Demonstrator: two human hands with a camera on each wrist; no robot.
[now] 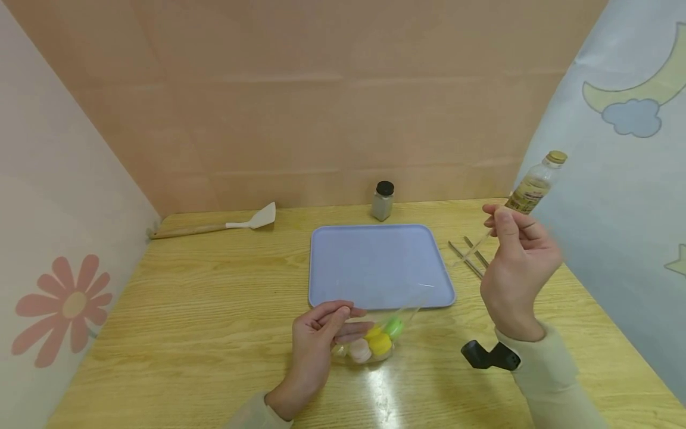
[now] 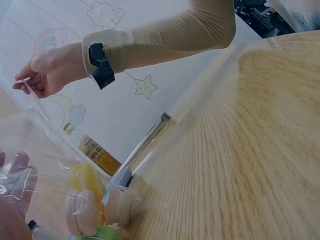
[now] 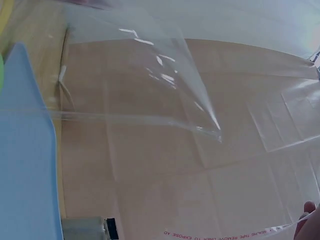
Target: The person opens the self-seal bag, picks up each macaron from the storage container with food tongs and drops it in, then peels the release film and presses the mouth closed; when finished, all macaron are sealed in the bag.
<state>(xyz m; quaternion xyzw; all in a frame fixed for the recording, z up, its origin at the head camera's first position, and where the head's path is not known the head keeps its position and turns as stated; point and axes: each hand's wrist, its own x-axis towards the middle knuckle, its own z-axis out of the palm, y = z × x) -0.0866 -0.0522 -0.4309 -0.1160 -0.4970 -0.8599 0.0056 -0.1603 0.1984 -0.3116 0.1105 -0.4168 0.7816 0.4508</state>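
Note:
A clear plastic bag (image 2: 30, 132) holds several macarons; a yellow macaron (image 1: 380, 344), a pale pink macaron (image 1: 359, 350) and a green macaron (image 1: 393, 328) show near the front of the tray. My left hand (image 1: 316, 339) grips the bag beside the macarons, thumb against the fingers; part of it shows through the film in the left wrist view. Raised to the right, my right hand (image 1: 517, 262) pinches the end of a thin clear strip. That strip runs down toward the bag. In the right wrist view, red sealing-tape print (image 3: 215, 235) runs along it near the fingertips.
A blue tray (image 1: 375, 259) lies behind the bag. Past it stands a black-capped jar (image 1: 383, 205). At the right are metal tongs (image 1: 467, 260) and a gold-capped bottle (image 1: 530, 187). A spatula (image 1: 214, 227) lies at the back left, near the wall.

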